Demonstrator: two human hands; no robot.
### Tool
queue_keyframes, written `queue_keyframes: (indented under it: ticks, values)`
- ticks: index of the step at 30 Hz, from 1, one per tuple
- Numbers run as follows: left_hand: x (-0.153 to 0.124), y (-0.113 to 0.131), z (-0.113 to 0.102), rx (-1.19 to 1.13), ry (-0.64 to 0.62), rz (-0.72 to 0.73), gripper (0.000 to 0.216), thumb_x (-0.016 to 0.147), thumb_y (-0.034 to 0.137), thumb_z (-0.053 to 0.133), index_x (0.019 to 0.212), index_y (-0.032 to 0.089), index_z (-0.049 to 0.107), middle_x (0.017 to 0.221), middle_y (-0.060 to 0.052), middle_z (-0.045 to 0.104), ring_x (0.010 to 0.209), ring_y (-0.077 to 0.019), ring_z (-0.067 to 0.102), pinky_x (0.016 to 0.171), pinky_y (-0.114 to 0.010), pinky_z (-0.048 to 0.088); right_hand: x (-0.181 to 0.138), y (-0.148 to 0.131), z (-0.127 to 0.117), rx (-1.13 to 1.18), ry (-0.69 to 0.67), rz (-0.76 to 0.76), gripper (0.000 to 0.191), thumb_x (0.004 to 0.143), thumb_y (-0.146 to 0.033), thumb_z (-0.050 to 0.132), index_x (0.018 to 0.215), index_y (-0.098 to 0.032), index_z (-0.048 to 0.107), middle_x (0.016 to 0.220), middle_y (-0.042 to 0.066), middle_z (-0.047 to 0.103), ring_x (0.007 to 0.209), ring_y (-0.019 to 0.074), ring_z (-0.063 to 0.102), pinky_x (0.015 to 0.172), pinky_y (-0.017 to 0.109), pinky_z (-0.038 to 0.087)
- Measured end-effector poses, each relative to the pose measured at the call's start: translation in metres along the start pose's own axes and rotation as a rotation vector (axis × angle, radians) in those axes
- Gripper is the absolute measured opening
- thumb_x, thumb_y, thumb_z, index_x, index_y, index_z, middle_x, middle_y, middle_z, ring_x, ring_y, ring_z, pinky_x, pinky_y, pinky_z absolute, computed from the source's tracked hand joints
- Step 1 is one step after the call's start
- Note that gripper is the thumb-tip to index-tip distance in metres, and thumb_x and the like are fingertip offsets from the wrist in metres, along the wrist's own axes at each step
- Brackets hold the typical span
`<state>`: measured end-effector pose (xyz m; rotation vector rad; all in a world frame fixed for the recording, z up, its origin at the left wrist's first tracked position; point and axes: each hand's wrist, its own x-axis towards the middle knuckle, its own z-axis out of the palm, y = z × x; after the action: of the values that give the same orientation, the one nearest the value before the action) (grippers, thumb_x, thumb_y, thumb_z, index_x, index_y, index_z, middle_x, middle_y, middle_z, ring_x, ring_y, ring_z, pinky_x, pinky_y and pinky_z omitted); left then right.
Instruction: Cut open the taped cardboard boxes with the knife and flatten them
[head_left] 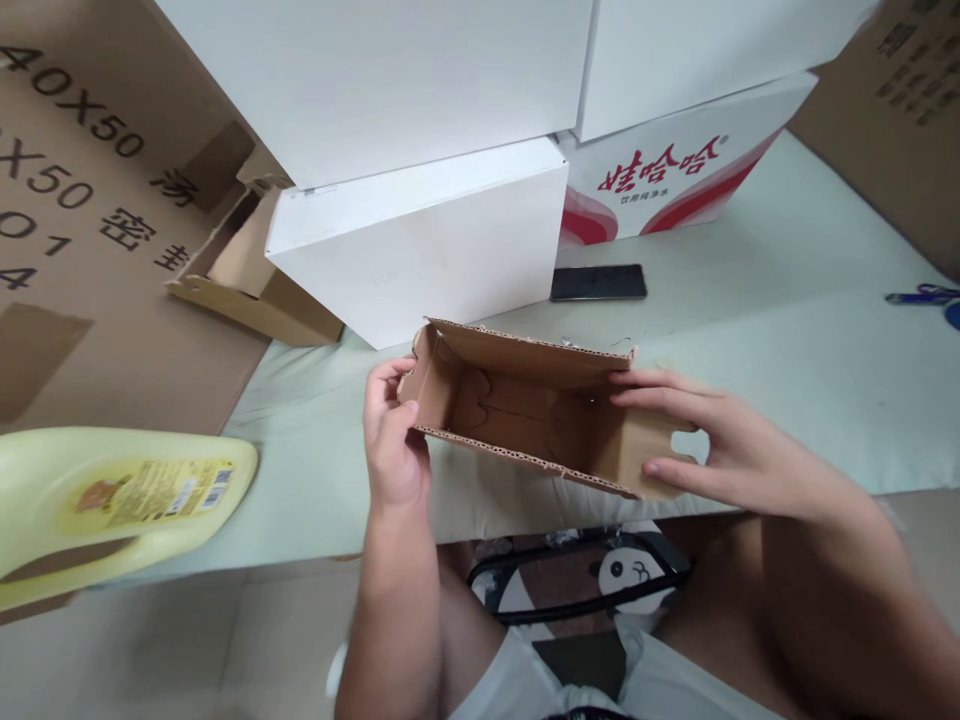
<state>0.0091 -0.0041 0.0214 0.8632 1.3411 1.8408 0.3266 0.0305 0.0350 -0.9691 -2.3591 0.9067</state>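
Note:
A small brown cardboard box point(525, 465) is held over the near edge of the cloth-covered table, its open top facing me and its inside showing nothing loose. My left hand point(397, 430) grips the box's left end, thumb on the near side of the end wall and fingers around its outside. At the opposite end, my right hand point(705, 425) holds the raised end flap point(656, 440), with fingertips at the far corner and the thumb lower down. A notched cut-out shows in that flap beside my right palm.
Beyond the box are a black phone point(598, 282), a white box point(427, 250) and a red-printed white carton point(660, 185). Another small cardboard box point(262, 290) leans at left, near a yellow jug point(172, 500). Blue-handled scissors point(926, 296) lie right on the pale green cloth point(825, 380).

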Motion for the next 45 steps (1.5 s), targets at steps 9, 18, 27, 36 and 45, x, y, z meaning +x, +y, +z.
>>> queue_keyframes:
  ticks: [9, 18, 27, 36, 45]
  values:
    - [0.000, -0.001, -0.001, 0.047, -0.032, -0.003, 0.031, 0.068, 0.038, 0.069, 0.095, 0.023, 0.074, 0.105, -0.007, 0.074, 0.100, -0.0281, 0.064, 0.081, -0.037, 0.050, 0.001, -0.002, -0.001, -0.008, -0.012, -0.012, 0.045, 0.093, -0.042, 0.068, 0.135, -0.026, 0.065, 0.147, 0.013, 0.062, 0.133, 0.0336, 0.064, 0.109, 0.052, 0.056]
    - [-0.001, -0.002, -0.003, 0.054, -0.027, 0.024, 0.027, 0.073, 0.034, 0.067, 0.097, 0.024, 0.072, 0.107, -0.005, 0.069, 0.101, -0.0249, 0.062, 0.083, -0.034, 0.048, 0.001, -0.001, 0.001, 0.001, -0.004, -0.004, 0.043, 0.093, -0.041, 0.067, 0.134, -0.026, 0.066, 0.147, 0.012, 0.063, 0.135, 0.0341, 0.063, 0.110, 0.052, 0.055]
    - [0.001, -0.005, -0.007, 0.148, -0.099, 0.056, 0.027, 0.080, 0.038, 0.062, 0.094, 0.025, 0.081, 0.121, -0.006, 0.073, 0.126, -0.0312, 0.060, 0.109, -0.041, 0.046, 0.001, 0.003, 0.003, 0.011, 0.011, 0.006, 0.040, 0.096, -0.039, 0.065, 0.134, -0.028, 0.065, 0.147, 0.009, 0.063, 0.135, 0.0317, 0.063, 0.113, 0.048, 0.054]
    - [0.001, -0.005, -0.014, 0.192, -0.188, 0.095, 0.033, 0.086, 0.032, 0.054, 0.086, 0.026, 0.087, 0.117, -0.004, 0.078, 0.123, -0.0276, 0.065, 0.103, -0.035, 0.051, 0.002, 0.001, 0.010, 0.046, 0.161, -0.027, 0.034, 0.097, -0.030, 0.060, 0.132, -0.028, 0.063, 0.136, 0.008, 0.070, 0.124, 0.0270, 0.069, 0.106, 0.043, 0.056]
    - [-0.002, 0.002, -0.013, 0.213, -0.212, 0.057, 0.034, 0.075, 0.027, 0.052, 0.081, 0.025, 0.085, 0.119, -0.001, 0.080, 0.125, -0.0290, 0.066, 0.106, -0.038, 0.050, 0.004, 0.003, 0.015, 0.265, 0.375, 0.186, 0.039, 0.078, -0.011, 0.057, 0.110, -0.028, 0.070, 0.105, 0.002, 0.076, 0.089, 0.0216, 0.072, 0.072, 0.032, 0.058]
